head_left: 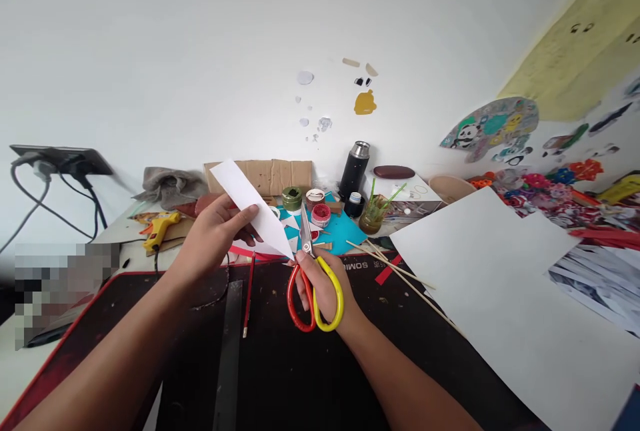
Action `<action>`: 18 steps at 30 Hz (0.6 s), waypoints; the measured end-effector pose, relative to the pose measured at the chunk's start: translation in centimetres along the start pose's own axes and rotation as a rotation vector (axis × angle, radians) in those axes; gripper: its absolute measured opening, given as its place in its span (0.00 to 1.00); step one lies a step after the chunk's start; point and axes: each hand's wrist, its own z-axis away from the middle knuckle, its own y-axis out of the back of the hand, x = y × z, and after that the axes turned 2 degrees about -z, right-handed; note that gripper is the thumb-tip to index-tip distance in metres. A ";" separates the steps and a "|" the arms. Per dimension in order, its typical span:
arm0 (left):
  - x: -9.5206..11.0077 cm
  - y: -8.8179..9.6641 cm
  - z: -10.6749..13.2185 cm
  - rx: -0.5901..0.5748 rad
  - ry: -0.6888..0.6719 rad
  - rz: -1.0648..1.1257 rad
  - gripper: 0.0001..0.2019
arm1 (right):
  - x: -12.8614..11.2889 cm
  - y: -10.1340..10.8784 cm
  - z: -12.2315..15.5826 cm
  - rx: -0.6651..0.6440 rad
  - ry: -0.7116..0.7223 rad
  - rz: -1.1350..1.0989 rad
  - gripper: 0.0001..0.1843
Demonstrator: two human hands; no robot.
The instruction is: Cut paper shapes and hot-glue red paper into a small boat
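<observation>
Between the thumb and fingers of my left hand (220,227) is a strip of white paper (240,184), its lower right end cut to a slanted point. My right hand (327,284) is closed around a pair of scissors (320,321) with one red and one yellow handle loop. The scissor blades point up and away from me, just right of the paper's tip. Whether the blades touch the paper I cannot tell. Below my hands, a red pencil (249,297) and a dark metal ruler (229,351) lie on the black desk mat (290,377).
Open paint jars (292,198) stand on blue paper (350,227) at the back, near a black thermos (354,174). Thin wooden sticks (400,264) and large white sheets (500,284) lie to the right. A yellow glue gun (161,229) is at left, its cord trailing forward.
</observation>
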 end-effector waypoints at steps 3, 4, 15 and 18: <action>-0.3 -0.3 -0.1 0.003 0.005 -0.004 0.24 | 0.0 0.0 0.0 -0.016 0.006 -0.006 0.30; -0.3 -0.5 -0.1 0.004 0.004 0.000 0.25 | 0.0 -0.1 0.0 -0.021 -0.001 -0.007 0.29; -0.9 2.4 -1.0 0.235 -0.283 -0.369 0.34 | 0.1 0.2 -0.5 0.008 0.021 -0.016 0.26; -1.1 2.9 -1.1 0.167 -0.594 -0.758 0.37 | 0.0 0.3 -0.5 0.010 0.048 -0.009 0.25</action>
